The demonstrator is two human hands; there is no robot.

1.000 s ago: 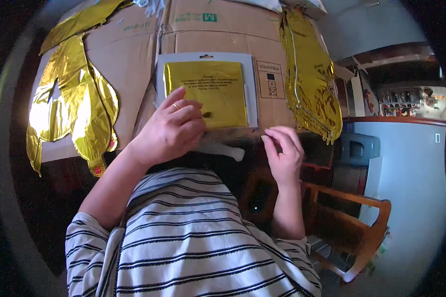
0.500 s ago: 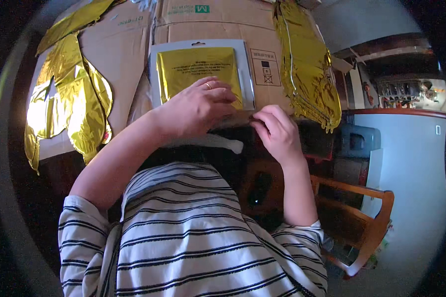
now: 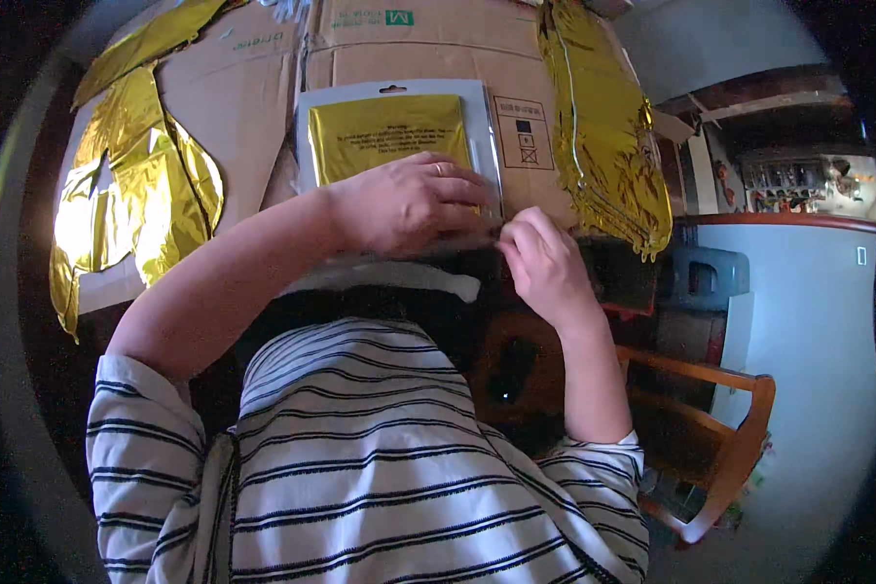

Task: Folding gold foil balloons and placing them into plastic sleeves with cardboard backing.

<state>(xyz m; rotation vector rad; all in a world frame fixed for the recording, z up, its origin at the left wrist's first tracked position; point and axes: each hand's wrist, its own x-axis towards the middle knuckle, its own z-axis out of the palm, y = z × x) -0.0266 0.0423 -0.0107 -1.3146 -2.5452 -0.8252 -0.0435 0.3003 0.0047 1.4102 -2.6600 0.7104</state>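
Note:
A flat plastic pouch (image 3: 492,156) with a hang hole at its top lies on the cardboard, holding a folded gold foil balloon (image 3: 389,122). My left hand (image 3: 414,204), with a ring on one finger, reaches across its lower part. Its fingers are curled together at the pouch's lower edge, and their tips are partly hidden. Close beside it, my right hand (image 3: 545,258) is closed in a pinch at the pouch's lower right corner. Slight blur covers both sets of fingertips.
Flattened cardboard (image 3: 248,107) covers the table. Uninflated gold foil balloons lie at the left (image 3: 131,185) and the right (image 3: 608,136). A wooden chair (image 3: 740,428) stands at the lower right, with a blue-grey plastic stool (image 3: 711,277) behind it.
My left hand has slid right along the pouch's lower edge, nearer my right hand, and its elbow has swung outward to the left. My right hand has barely shifted.

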